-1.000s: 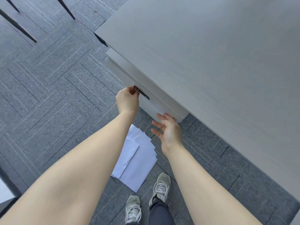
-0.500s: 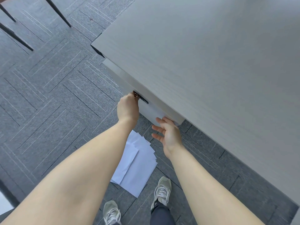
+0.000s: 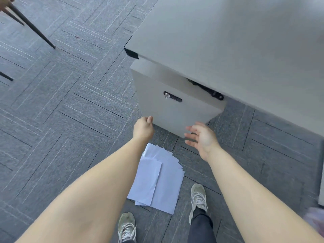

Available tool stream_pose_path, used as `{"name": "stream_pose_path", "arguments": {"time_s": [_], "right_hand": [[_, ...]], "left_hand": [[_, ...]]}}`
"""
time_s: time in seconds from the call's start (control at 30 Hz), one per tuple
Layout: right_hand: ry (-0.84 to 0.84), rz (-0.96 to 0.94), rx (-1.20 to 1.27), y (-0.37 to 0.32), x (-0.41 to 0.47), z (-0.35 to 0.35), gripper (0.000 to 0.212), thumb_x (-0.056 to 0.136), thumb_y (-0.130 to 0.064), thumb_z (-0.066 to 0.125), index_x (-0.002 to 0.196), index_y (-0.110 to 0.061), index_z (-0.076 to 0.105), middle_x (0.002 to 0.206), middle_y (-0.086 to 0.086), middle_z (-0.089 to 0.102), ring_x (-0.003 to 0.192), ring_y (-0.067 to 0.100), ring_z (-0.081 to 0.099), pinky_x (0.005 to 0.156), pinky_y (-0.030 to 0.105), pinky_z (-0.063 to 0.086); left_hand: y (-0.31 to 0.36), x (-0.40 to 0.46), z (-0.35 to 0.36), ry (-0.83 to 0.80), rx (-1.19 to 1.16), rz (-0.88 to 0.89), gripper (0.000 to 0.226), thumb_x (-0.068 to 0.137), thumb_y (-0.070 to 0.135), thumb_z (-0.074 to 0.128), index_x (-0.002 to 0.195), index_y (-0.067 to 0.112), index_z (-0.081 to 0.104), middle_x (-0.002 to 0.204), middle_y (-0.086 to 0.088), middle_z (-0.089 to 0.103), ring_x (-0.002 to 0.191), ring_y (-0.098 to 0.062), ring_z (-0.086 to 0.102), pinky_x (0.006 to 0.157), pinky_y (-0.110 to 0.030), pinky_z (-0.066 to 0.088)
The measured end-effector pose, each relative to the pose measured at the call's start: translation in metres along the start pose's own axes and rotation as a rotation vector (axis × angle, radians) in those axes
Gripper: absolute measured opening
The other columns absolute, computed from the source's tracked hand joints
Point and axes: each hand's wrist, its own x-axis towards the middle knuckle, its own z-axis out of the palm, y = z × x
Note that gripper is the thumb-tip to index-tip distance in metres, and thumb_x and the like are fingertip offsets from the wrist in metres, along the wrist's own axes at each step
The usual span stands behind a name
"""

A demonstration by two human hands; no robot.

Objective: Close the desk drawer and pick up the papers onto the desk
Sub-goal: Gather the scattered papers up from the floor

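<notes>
A grey desk (image 3: 228, 41) fills the upper right. Under its near edge the grey drawer front (image 3: 175, 106) sits nearly flush, with a black lock and a small key (image 3: 172, 97) in its face and a dark gap at its upper right. My left hand (image 3: 143, 128) hangs just below the drawer's lower left corner, fingers curled, holding nothing. My right hand (image 3: 201, 137) is spread open at the drawer's lower right corner. Several white papers (image 3: 157, 179) lie fanned on the carpet below my hands, between my forearms.
Grey patterned carpet (image 3: 61, 111) covers the floor. Dark thin chair legs (image 3: 31, 27) slant across the top left. My two grey sneakers (image 3: 198, 199) stand just below and right of the papers. A pale object shows at the right edge.
My left hand has let go of the drawer's lock area and dropped below the drawer front. The drawer front now sits further under the desk edge. My view has tilted down.
</notes>
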Motion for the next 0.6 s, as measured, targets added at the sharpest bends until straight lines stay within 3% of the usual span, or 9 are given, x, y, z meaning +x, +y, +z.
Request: {"name": "stream_pose_path", "arguments": {"time_s": [0.13,0.27,0.37,0.43,0.47,0.53,0.6], "right_hand": [[0.066,0.084,-0.085,0.080,-0.013,0.012,0.044,0.093,-0.011,0.047,0.137,-0.014,0.046,0.112,0.012,0.065,0.086,0.027,0.059,0.065,0.035,0.050],[0.112,0.220,-0.281,0.190,0.011,0.010,0.037,0.092,-0.011,0.046,0.129,-0.016,0.050,0.106,0.012,0.062,0.081,0.026,0.055,0.059,0.032,0.047],[0.142,0.305,-0.354,0.288,0.058,-0.006,0.021,0.092,-0.010,0.045,0.110,-0.016,0.053,0.099,0.011,0.059,0.071,0.024,0.054,0.059,0.031,0.045],[0.173,0.349,-0.401,0.358,0.098,-0.024,0.012,0.088,-0.005,0.045,0.093,-0.013,0.052,0.087,0.012,0.053,0.061,0.022,0.048,0.058,0.031,0.041],[0.198,0.362,-0.428,0.392,0.118,-0.034,0.009,0.085,-0.003,0.046,0.088,-0.011,0.050,0.082,0.012,0.048,0.059,0.022,0.043,0.057,0.030,0.038],[0.249,0.375,-0.472,0.451,0.158,-0.056,0.005,0.083,-0.002,0.049,0.083,-0.007,0.047,0.074,0.010,0.043,0.057,0.021,0.038,0.053,0.027,0.032],[0.306,0.358,-0.509,0.503,0.199,-0.077,0.014,0.080,-0.009,0.057,0.091,-0.001,0.055,0.078,0.012,0.056,0.062,0.026,0.053,0.053,0.027,0.040]], "left_hand": [[-0.126,-0.036,-0.020,-0.076,0.074,-0.174,0.044,0.099,0.031,0.036,0.085,-0.002,0.062,0.083,-0.017,0.065,0.087,-0.034,0.058,0.072,-0.036,0.038],[-0.252,-0.044,-0.011,-0.117,0.075,-0.331,0.043,0.093,0.033,0.040,0.083,-0.001,0.065,0.096,-0.025,0.070,0.078,-0.032,0.058,0.071,-0.038,0.046],[-0.332,-0.026,0.018,-0.119,0.084,-0.377,0.041,0.082,0.043,0.042,0.076,0.006,0.060,0.092,-0.022,0.068,0.081,-0.035,0.061,0.077,-0.044,0.052],[-0.383,-0.004,0.045,-0.112,0.061,-0.404,0.041,0.082,0.044,0.045,0.074,0.006,0.059,0.087,-0.022,0.061,0.078,-0.033,0.057,0.072,-0.040,0.046],[-0.408,0.010,0.061,-0.116,0.059,-0.411,0.041,0.086,0.041,0.048,0.081,0.004,0.064,0.091,-0.026,0.061,0.084,-0.037,0.060,0.073,-0.038,0.044],[-0.457,0.038,0.092,-0.114,0.083,-0.414,0.045,0.090,0.037,0.051,0.113,0.002,0.066,0.115,-0.023,0.066,0.109,-0.040,0.061,0.087,-0.041,0.048],[-0.500,0.068,0.122,-0.122,0.134,-0.378,0.056,0.089,0.038,0.054,0.127,-0.002,0.056,0.131,-0.023,0.060,0.120,-0.041,0.056,0.099,-0.050,0.045]]}}
